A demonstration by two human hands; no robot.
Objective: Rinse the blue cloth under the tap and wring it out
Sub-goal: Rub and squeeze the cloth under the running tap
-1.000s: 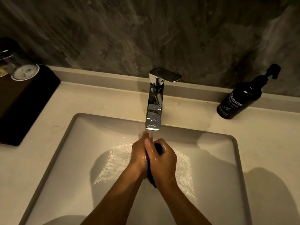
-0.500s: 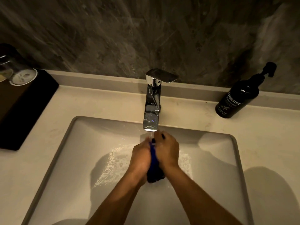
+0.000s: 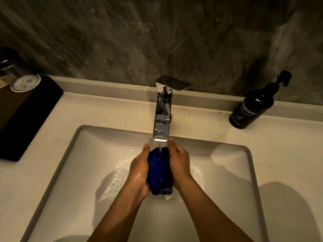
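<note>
The blue cloth point(image 3: 159, 172) is bunched into a thick wad over the white sink point(image 3: 73, 165). My left hand point(image 3: 139, 170) presses its left side and my right hand point(image 3: 179, 161) presses its right side, so both hands cup it between the palms. A chrome tap point(image 3: 161, 119) stands behind the basin, and its water stream falls onto the top of the cloth. Water spreads and glints on the basin floor around my hands. The cloth's underside is hidden.
A black pump bottle of hand wash point(image 3: 253, 109) stands on the pale counter at the back right. At the left lies a black tray point(image 3: 26, 117) with an upturned glass point(image 3: 19, 75) on it. A dark stone wall rises behind the counter.
My palms have moved apart, so much more of the blue cloth shows between them. It now sits as a wide wad directly under the stream instead of a thin squeezed strip.
</note>
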